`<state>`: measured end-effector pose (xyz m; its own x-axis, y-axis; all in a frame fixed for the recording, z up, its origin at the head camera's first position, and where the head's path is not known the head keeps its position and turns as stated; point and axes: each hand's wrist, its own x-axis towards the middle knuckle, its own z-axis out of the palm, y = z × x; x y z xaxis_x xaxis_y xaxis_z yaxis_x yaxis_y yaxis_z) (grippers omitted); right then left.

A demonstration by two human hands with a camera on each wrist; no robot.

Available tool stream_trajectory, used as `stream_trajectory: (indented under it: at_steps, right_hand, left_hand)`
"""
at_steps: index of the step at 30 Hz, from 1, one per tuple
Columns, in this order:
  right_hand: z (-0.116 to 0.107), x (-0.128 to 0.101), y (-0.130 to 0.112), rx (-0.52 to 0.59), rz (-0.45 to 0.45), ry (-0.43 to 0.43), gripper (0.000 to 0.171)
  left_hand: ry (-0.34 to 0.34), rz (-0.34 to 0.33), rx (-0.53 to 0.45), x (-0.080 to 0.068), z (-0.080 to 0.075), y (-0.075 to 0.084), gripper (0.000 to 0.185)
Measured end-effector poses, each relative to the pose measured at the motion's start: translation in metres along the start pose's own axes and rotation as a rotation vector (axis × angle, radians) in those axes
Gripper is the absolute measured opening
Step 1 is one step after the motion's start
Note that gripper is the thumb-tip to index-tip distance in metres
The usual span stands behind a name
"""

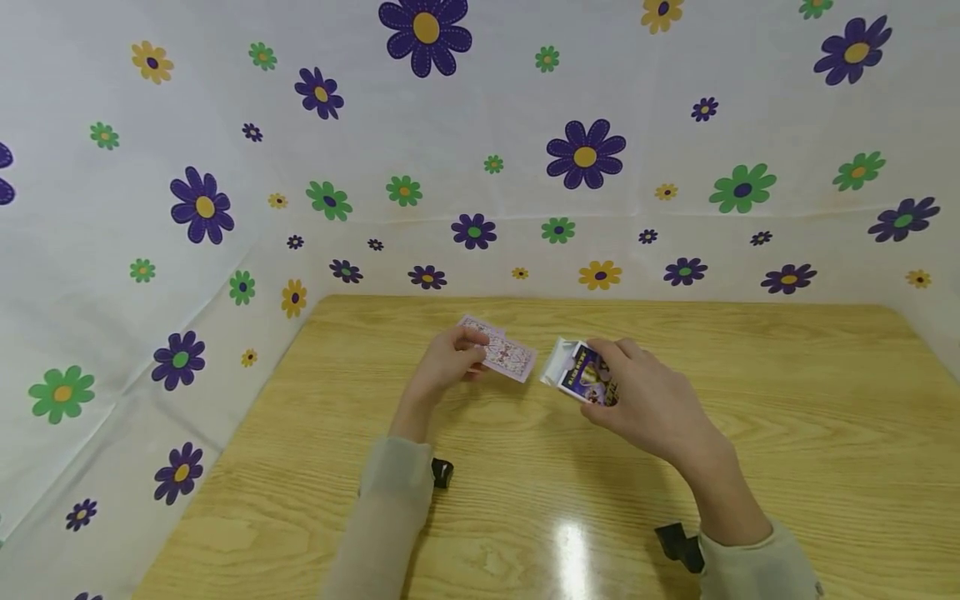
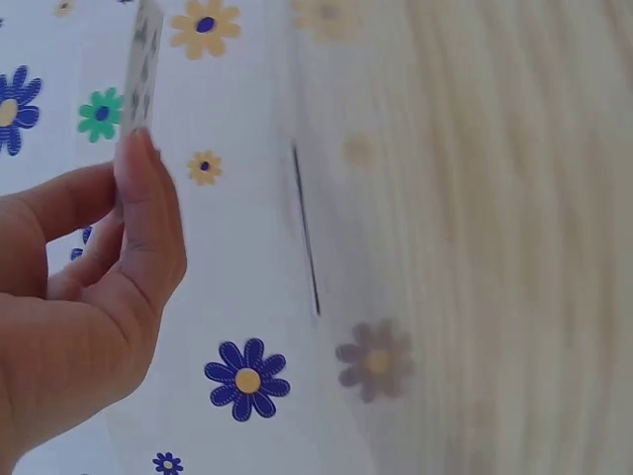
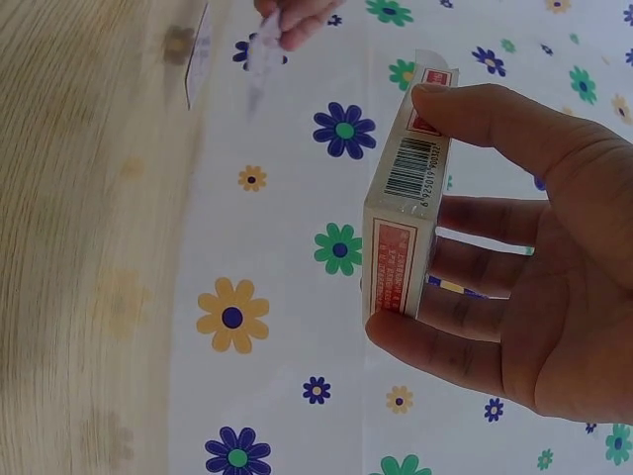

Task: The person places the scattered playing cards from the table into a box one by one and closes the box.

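Observation:
My left hand (image 1: 471, 353) pinches a few pink-backed playing cards (image 1: 504, 352) just above the wooden table (image 1: 780, 433). In the left wrist view the cards (image 2: 144, 61) show edge-on above the thumb of the left hand (image 2: 131, 183). My right hand (image 1: 609, 377) grips a small card box (image 1: 582, 374) with a purple printed face and its white flap open toward the cards. In the right wrist view the right hand (image 3: 404, 216) clamps the box (image 3: 407, 188) between thumb and fingers, barcode side showing. The two hands are a short gap apart.
A white cloth with purple, green and yellow flowers (image 1: 585, 155) covers the back wall and the left side. The table's back edge (image 1: 600, 300) meets that cloth. Black wrist straps (image 1: 442, 472) sit at both sleeves.

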<state>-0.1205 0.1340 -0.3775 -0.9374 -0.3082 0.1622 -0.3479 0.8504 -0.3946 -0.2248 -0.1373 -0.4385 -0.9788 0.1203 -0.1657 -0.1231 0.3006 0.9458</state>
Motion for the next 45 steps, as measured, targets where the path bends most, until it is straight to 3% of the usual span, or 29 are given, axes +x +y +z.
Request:
stream_trajectory:
  at_steps: [8,21,37,45]
  right_hand:
    - [0.003,0.0,-0.001,-0.014,0.001,-0.009,0.074]
    - [0.003,-0.001,0.0,-0.033,0.0,-0.005,0.076]
    - [0.005,0.003,-0.002,-0.034,0.002,-0.013,0.076]
    - [0.006,0.004,-0.002,-0.027,-0.003,-0.008,0.077]
  left_hand:
    - [0.091,0.085,-0.203,-0.012,0.007,0.009,0.023]
    - [0.08,0.172,-0.25,-0.03,0.013,0.036,0.026]
    - [0.015,0.387,-0.093,-0.056,0.018,0.058,0.034]
    - [0.022,0.426,-0.002,-0.062,0.021,0.058,0.031]
